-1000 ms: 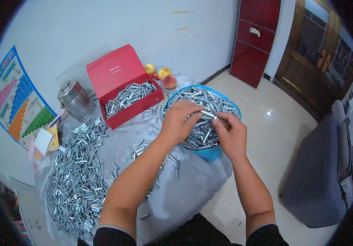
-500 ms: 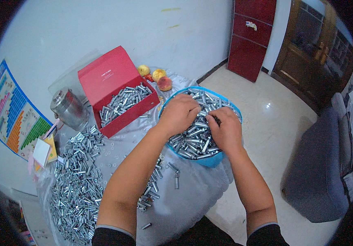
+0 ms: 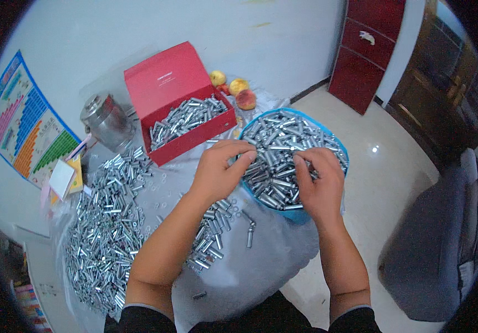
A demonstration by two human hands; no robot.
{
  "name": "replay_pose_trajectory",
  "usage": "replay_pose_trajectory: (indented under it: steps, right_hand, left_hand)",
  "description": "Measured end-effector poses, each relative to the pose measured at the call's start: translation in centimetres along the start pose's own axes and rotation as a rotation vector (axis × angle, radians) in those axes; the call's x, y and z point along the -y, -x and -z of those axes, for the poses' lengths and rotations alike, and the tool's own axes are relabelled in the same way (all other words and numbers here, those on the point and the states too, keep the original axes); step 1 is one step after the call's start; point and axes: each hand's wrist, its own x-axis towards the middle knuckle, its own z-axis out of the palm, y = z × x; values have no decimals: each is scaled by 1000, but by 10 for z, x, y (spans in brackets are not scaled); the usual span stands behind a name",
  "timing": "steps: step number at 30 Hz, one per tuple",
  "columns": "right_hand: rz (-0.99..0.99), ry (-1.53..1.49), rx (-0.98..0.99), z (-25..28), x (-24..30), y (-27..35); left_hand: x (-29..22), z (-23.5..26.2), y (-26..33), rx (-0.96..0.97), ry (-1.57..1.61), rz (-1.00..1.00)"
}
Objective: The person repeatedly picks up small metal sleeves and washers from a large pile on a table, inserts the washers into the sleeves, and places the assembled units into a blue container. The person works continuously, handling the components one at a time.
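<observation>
A blue basin (image 3: 297, 215) heaped with silver metal expansion bolts (image 3: 275, 180) stands at the table's right edge. My left hand (image 3: 217, 169) is at the basin's left rim, thumb and forefinger pinched together. Over the basin's right side is my right hand (image 3: 323, 177), fingers curled and thumb near the forefinger. Against the shiny heap I cannot make out what either pinch holds. Left of the basin, loose metal sleeves (image 3: 211, 233) and small washers lie beside my left forearm.
An open red box (image 3: 194, 133) of similar bolts stands at the back, near several fruits (image 3: 245, 99) and a metal canister (image 3: 107, 122). A large pile of metal parts (image 3: 103, 233) covers the table's left side. A grey sofa (image 3: 428, 238) is at right.
My left hand has drawn back left from above the bolts to the basin's rim. My right hand stays over the basin's right side. The whole view has shifted and tilted slightly.
</observation>
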Motion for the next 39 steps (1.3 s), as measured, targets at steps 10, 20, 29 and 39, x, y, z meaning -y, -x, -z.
replay_pose_trajectory:
  steps: [10,20,29,39]
  right_hand:
    - [133,-185,203,-63,54,36]
    - [96,118,672,-145,54,64]
    - [-5,325,910,-161,65,56]
    - [-106,-326,951,-168,92,79]
  left_hand:
    - [15,62,100,-102,59,370]
    - [51,97,158,-117,-247,474]
    - [49,133,175,194,-396,448]
    - [34,135,219,430,-560,337]
